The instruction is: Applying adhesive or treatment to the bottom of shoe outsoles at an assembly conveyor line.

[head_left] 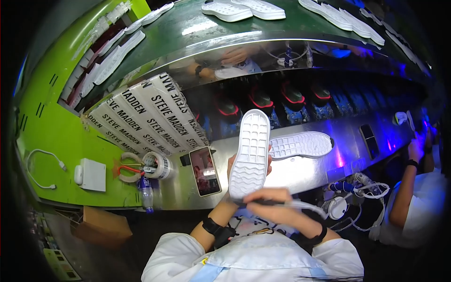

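Note:
A white shoe sole (253, 145) stands raised before me, its gridded and wavy inner side toward me. My left hand (230, 165) is closed round it from behind, with fingertips showing at its right edge. My right hand (275, 206), partly blurred, is closed on a slim dark-handled tool (240, 203) at the sole's lower end. A pale hose or cord (307, 207) trails right from that hand. The tool's tip is too small to make out. Behind the raised sole, a second white sole (303, 144) lies on the metal bench (300, 174).
Left of my hands lie a phone (205, 171), tape rolls (163, 167), a bottle (146, 195) and a printed box (145, 113). White soles (228, 10) rest on the green belt (183, 35) beyond. A co-worker's arm (405, 195) is at right, near coiled tubing (371, 188).

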Demonstrator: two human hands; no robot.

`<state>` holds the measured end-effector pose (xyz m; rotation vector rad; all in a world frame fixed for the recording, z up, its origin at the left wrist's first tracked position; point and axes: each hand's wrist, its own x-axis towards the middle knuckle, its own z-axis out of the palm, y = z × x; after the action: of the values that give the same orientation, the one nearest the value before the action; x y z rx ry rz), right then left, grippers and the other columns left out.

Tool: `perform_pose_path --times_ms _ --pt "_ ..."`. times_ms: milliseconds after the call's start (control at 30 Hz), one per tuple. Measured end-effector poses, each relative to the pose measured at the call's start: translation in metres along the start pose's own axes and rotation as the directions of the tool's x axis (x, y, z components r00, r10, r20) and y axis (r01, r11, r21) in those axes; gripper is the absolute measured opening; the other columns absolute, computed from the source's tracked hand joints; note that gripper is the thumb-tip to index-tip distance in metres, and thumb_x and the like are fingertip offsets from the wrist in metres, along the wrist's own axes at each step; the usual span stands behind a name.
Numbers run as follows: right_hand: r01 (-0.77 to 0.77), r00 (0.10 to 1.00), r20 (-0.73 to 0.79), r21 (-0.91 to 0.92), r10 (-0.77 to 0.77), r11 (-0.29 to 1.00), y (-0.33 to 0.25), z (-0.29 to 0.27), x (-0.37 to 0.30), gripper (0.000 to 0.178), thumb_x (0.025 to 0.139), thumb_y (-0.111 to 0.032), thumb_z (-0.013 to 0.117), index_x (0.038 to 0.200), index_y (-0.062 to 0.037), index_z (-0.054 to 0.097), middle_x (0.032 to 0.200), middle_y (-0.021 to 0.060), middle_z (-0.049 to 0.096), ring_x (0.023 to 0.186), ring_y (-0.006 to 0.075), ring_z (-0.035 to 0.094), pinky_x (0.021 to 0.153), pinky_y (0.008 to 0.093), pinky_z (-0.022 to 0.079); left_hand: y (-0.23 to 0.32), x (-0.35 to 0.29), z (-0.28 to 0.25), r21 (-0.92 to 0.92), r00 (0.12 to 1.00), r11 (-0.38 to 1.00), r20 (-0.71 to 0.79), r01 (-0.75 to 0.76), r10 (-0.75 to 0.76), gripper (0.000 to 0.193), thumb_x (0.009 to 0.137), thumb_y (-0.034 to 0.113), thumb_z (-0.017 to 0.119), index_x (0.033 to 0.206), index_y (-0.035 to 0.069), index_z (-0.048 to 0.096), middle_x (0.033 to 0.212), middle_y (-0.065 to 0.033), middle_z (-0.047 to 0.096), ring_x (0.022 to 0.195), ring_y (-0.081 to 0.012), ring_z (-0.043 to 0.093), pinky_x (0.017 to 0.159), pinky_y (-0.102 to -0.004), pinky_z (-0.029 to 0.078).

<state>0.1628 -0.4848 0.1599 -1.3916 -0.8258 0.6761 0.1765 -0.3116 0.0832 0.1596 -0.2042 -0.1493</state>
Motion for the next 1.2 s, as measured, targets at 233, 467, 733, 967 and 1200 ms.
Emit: perform_pose_path --times_ms 233,467,733,967,1200 --pt "-0.012 0.999 0.046 0.063 0.009 0.998 0.002 -0.013 0.008 0.015 0.088 -0.005 0.056 0.095 0.0035 0.065 0.087 0.0106 0.067 0.075 0.0119 0.064 0.066 0.0225 0.051 0.008 0.008 0.044 0.136 0.99 0.991 -0.141 -0.006 0.026 0.065 0.087 0.036 0.04 0.136 -0.006 0.031 0.133 -0.024 0.042 0.106 -0.0333 0.053 0.086 -0.0465 0.052" --pt "-0.15 0.988 0.058 0.203 0.141 0.968 0.002 -0.036 0.003 0.018 0.091 -0.005 0.052 0.087 0.0058 0.065 0.089 0.0108 0.066 0.072 0.0153 0.065 0.065 0.0248 0.053 0.017 0.012 0.039 0.207 0.963 0.959 -0.228 0.192 -0.143 0.072 0.081 0.039 0.039 0.136 -0.007 0.032 0.126 -0.0339 0.045 0.106 -0.0419 0.056 0.092 -0.0455 0.049" --pt "0.381 0.923 0.134 -0.176 -0.361 0.908 -0.02 -0.047 0.008 0.008 0.08 -0.004 0.062 0.083 0.002 0.067 0.085 0.0116 0.066 0.072 0.0214 0.065 0.066 0.03 0.051 0.011 0.026 0.059 0.044 0.834 0.876 -0.332 0.48 -0.44 0.059 0.08 0.026 0.043 0.129 -0.007 0.045 0.124 -0.023 0.054 0.109 -0.0295 0.058 0.096 -0.0342 0.045" --pt "0.397 0.917 0.143 -0.238 -0.373 0.886 -0.036 -0.048 0.006 0.005 0.08 -0.003 0.062 0.08 0.001 0.065 0.076 0.01 0.063 0.065 0.0218 0.062 0.061 0.0305 0.049 0.005 0.032 0.099 0.279 0.623 0.645 -0.675 0.711 -0.395 0.04 0.081 0.027 0.06 0.11 0.0 0.059 0.096 -0.0107 0.065 0.078 -0.0172 0.063 0.067 -0.0251 0.051" --pt "0.303 0.936 0.282 -0.345 -0.21 0.888 -0.023 -0.093 -0.006 0.009 0.082 -0.006 0.061 0.087 0.0014 0.065 0.091 0.0116 0.064 0.079 0.0218 0.063 0.068 0.0283 0.049 0.013 0.022 0.124 0.47 0.696 0.586 -0.675 0.66 -0.243 0.043 0.078 0.033 0.064 0.109 0.004 0.061 0.1 -0.0077 0.064 0.079 -0.0123 0.062 0.072 -0.0218 0.048"
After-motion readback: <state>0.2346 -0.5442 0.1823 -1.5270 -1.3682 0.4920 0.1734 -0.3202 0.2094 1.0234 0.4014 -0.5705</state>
